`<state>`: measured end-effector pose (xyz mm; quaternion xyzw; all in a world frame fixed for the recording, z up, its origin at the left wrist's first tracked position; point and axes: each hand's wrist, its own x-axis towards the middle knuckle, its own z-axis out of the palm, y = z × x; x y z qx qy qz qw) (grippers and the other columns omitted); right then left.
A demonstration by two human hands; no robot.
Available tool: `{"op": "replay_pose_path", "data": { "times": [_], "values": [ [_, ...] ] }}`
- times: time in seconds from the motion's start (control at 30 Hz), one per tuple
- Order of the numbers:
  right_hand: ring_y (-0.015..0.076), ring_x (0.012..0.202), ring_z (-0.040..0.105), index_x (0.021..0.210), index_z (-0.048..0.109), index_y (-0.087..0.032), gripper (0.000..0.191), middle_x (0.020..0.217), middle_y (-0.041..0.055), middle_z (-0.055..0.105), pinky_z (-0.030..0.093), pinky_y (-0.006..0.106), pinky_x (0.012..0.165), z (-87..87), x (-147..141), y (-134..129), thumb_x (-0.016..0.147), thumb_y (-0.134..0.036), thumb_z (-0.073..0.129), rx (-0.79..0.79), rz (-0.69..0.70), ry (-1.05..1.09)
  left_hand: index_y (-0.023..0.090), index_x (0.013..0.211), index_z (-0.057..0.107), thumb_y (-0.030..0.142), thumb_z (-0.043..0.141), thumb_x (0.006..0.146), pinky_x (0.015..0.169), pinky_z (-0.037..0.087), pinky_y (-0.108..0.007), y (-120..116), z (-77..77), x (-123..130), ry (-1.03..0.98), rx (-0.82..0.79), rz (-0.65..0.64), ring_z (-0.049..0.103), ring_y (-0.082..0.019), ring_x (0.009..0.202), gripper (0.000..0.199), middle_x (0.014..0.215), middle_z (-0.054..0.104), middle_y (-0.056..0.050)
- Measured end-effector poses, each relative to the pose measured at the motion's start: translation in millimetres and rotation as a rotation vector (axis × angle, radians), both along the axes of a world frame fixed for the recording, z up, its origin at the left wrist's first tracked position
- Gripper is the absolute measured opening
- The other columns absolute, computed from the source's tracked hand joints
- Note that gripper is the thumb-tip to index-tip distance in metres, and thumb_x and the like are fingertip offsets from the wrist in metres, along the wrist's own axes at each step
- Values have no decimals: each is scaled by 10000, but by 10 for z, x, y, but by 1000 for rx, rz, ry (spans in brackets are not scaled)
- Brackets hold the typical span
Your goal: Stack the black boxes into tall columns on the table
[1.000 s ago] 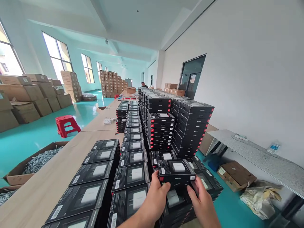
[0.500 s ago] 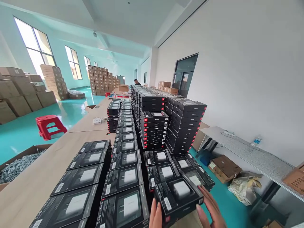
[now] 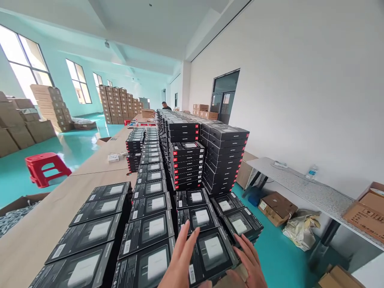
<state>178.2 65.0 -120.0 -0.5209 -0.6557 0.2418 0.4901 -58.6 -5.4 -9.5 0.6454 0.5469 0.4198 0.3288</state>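
A black charger box [image 3: 211,253], its window showing a white plug charger, lies flat in the near row between my hands. My left hand [image 3: 180,258] is over the box's left edge, fingers stretched and apart. At the right edge, my right hand [image 3: 248,260] has its fingers spread; whether its fingertips still touch the box I cannot tell. Just beyond lie more charger boxes [image 3: 200,217] of the same kind. A neighbouring column holds another charger box [image 3: 240,224] on the right. To the left run long rows of charger boxes [image 3: 156,227].
Taller stacks of charger boxes [image 3: 187,166] rise ahead on the wooden table [image 3: 87,182]. A red stool [image 3: 46,168] stands left. On the right are a speckled bench [image 3: 270,168] and cartons [image 3: 277,206] on the floor. A person [image 3: 166,106] is far back.
The charger box, earlier tilted between both hands, now lies level in the row. My left hand has risen over its edge and my fingers have spread. The view has shifted slightly right.
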Motion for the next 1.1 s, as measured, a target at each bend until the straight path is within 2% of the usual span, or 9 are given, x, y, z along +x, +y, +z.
{"op": "replay_pose_path", "data": {
  "times": [0.13, 0.23, 0.43, 0.53, 0.67, 0.77, 0.9, 1.0, 1.1],
  "values": [
    [406, 1548, 315, 1292, 692, -341, 629, 1583, 38, 497, 381, 654, 1251, 168, 92, -5, 790, -721, 682, -47, 97, 11, 241, 1553, 401, 506, 899, 567, 1259, 39, -678, 379, 235, 63, 586, -201, -129, -32, -435, 1560, 1136, 1693, 97, -136],
    [402, 1571, 255, 1466, 521, -364, 840, 1681, 5, 335, 380, 650, 1244, 493, 174, 111, 777, -842, 567, -239, 267, 109, 226, 1591, 252, 642, 822, 623, 1229, -18, -711, 495, 181, 116, 771, -221, -196, -26, -426, 1557, 1197, 1681, 75, -160],
    [313, 1568, 296, 1590, 304, -282, 868, 1703, 66, 296, 267, 542, 1301, 1081, -164, 874, 886, -749, 506, -451, 524, 21, 259, 1567, 223, 224, 501, 877, 1244, 29, -712, 406, 30, 360, 966, -304, -40, 5, -367, 1550, 745, 1649, 57, -80],
    [268, 1574, 289, 1573, 341, -191, 835, 1688, 120, 320, 208, 493, 1319, 1136, -500, 1211, 914, -674, 514, -388, 588, -152, 274, 1555, 263, 158, 371, 895, 1250, 75, -709, 415, 72, 406, 965, -359, -6, 51, -347, 1551, 680, 1641, 91, -56],
    [274, 1579, 274, 1553, 368, -108, 745, 1686, 158, 309, 201, 470, 1318, 1142, -743, 1382, 961, -549, 471, -324, 580, -339, 236, 1575, 226, 354, 626, 805, 1261, 22, -680, 510, 178, 361, 938, -358, -42, -9, -370, 1561, 876, 1665, 54, -77],
    [299, 1549, 334, 1513, 418, -37, 683, 1639, 202, 392, 248, 467, 1304, 1168, -725, 1406, 970, -452, 431, -253, 511, -399, 223, 1592, 181, 330, 720, 645, 1272, -27, -632, 584, 320, 423, 924, -387, -44, -69, -347, 1566, 1094, 1683, -5, -67],
    [271, 1502, 413, 1494, 470, -111, 643, 1592, 152, 478, 304, 465, 1289, 1212, -468, 1354, 959, -459, 399, -168, 450, -271, 188, 1604, 177, 376, 727, 620, 1290, -14, -574, 660, 533, 526, 856, -475, -58, -62, -308, 1577, 1143, 1697, 6, -68],
    [271, 1526, 378, 1524, 434, -197, 689, 1627, 96, 438, 310, 492, 1291, 1217, -100, 1291, 950, -574, 388, -195, 403, -236, 207, 1619, 177, 547, 723, 680, 1305, 30, -525, 631, 556, 164, 806, -374, 29, -10, -278, 1590, 1137, 1706, 6, -50],
    [306, 1565, 300, 1559, 382, -242, 773, 1681, 63, 348, 332, 533, 1278, 1169, 344, 1273, 926, -685, 367, -274, 309, -323, 176, 1594, 332, 697, 492, 817, 1288, 160, -601, 479, 356, -717, 833, -159, 421, 112, -339, 1585, 949, 1699, 182, -103]
  ]
}}
